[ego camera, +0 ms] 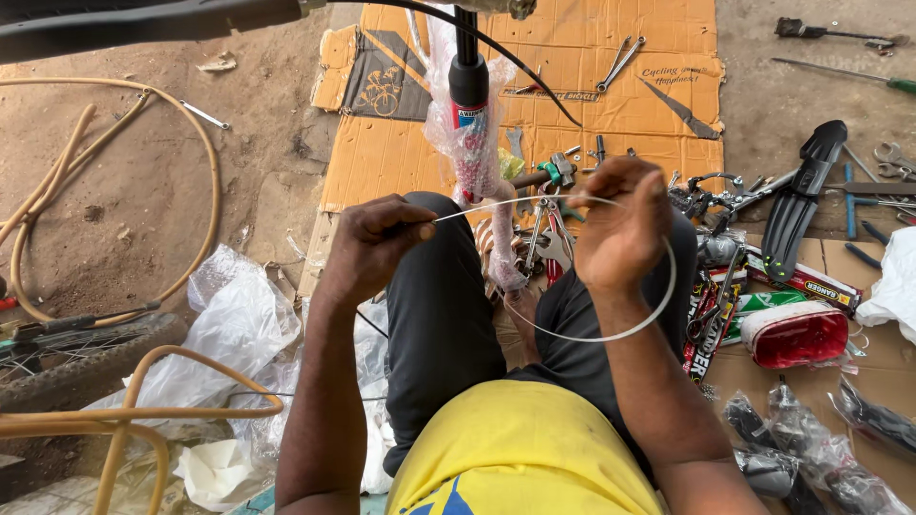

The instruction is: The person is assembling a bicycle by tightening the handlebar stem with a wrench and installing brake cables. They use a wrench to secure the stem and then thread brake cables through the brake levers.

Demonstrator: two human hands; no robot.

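My left hand [374, 243] pinches one end of a thin white cable [611, 334] above my left knee. The cable runs across to my right hand [620, 229], which is closed on it, and from there it curves down in a wide loop over my right thigh. Just beyond my hands a bicycle fork [468, 91] stands upright, its black tube and lower part wrapped in clear plastic. I am seated, in dark trousers and a yellow shirt.
Flattened cardboard [611, 57] lies ahead with spanners [620, 62] and pliers on it. A black mudguard [806, 195], a red reflector [795, 336] and bagged parts lie right. A tyre [86, 367], tan hose [205, 181] and plastic bags [234, 324] lie left.
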